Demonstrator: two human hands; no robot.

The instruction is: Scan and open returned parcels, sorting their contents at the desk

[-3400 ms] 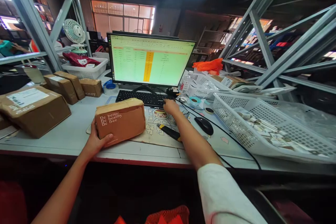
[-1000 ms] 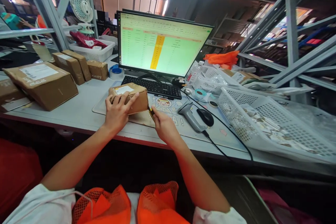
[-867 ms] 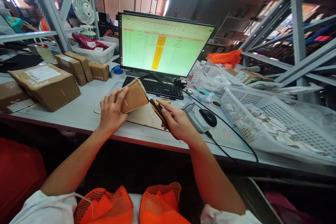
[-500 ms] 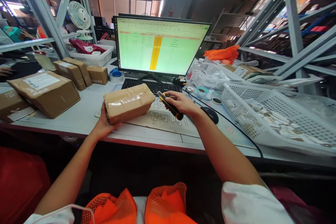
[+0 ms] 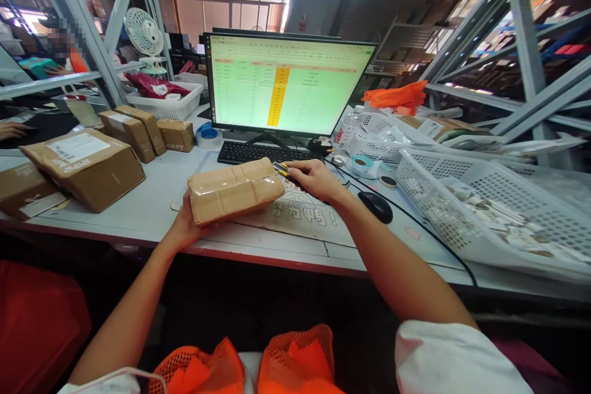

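A taped brown cardboard box [image 5: 235, 189] is tilted above the desk mat [image 5: 305, 217], its clear tape shining along the top. My left hand [image 5: 187, 225] grips the box at its left end, with the fingers partly hidden underneath. In my right hand [image 5: 318, 178] is a black and yellow utility knife [image 5: 295, 178], held closed in the fingers. The knife's tip is at the right end of the box, by the tape seam. Whether the blade has gone into the tape I cannot tell.
Behind the box stand a keyboard [image 5: 263, 152] and a monitor [image 5: 249, 83]. Several cardboard boxes [image 5: 87, 166] line the left side. On the right are a mouse [image 5: 376, 206], its cable and a white plastic basket [image 5: 429, 209] of small packets. Another person's hand [image 5: 13, 130] shows at far left.
The knife has come up against the box's right end, its handle now turned flatter. The box has tipped slightly in my left hand, and the view has shifted a little.
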